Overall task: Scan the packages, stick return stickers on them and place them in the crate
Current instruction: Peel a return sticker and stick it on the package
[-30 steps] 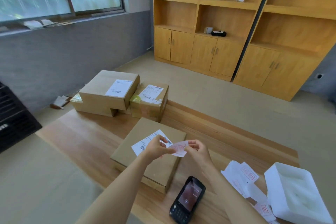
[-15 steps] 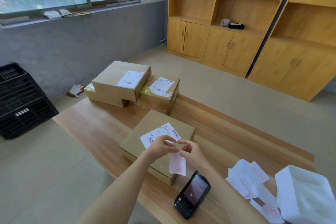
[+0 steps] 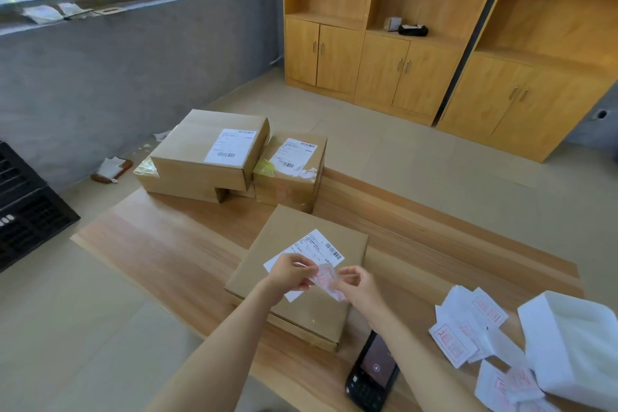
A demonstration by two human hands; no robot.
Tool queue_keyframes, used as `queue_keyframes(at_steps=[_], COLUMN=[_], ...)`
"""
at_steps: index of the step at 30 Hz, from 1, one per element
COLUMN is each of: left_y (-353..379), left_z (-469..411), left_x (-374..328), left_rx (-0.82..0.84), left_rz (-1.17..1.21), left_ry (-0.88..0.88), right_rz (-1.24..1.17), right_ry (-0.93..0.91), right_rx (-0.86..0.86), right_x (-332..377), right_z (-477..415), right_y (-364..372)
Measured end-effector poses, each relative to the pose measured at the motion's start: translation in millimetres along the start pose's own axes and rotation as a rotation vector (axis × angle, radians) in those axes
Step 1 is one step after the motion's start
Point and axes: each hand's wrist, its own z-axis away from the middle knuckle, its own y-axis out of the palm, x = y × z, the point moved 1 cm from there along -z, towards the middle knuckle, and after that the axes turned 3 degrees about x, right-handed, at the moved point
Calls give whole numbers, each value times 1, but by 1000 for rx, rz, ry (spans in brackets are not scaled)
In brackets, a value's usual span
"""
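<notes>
Both hands are up over the nearest cardboard box (image 3: pixel 311 314), with one return sticker (image 3: pixel 327 278) held between them. The left hand (image 3: pixel 292 273) pinches its left edge and the right hand (image 3: pixel 361 284) pinches the right side, so the fingers (image 3: pixel 350 274) of both are clamped on that little white slip with the red print. The sticker sits over the lower end of the box's white shipping label (image 3: pixel 322 246). Honestly can't tell if it's touching the label.

The box lies flat on the wooden bench (image 3: pixel 167 244), close to the near edge. The handheld scanner (image 3: pixel 373 375) lies screen-up on the bench just beside the box's near corner, next to the right forearm. Off to the right is a loose pile of stickers (image 3: pixel 465 331), with a white foam tray (image 3: pixel 575 344) right up against them.

At the far end of the bench a big labelled box (image 3: pixel 200 157) sits on top of a flatter box (image 3: pixel 180 186), and a smaller labelled box (image 3: pixel 291 177) stands just beside them. The black crate (image 3: pixel 26 211) is on the floor to the left, well apart from the hands.
</notes>
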Motion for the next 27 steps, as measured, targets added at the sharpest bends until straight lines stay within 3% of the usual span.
queue_keyframes(at_steps=[6, 13, 27], left_y=[-13, -19, -21], left_z=[-7, -8, -10], left_x=[11, 15, 9], left_rx=[59, 188, 215], left_rz=[-42, -267, -571], left_ry=[-73, -116, -120], right_rz=[-60, -96, 392], right_ry=[52, 29, -117], right_rx=[-61, -187, -320], right_x=[-10, -7, -12], right_z=[-2, 4, 13], right_y=[8, 14, 41])
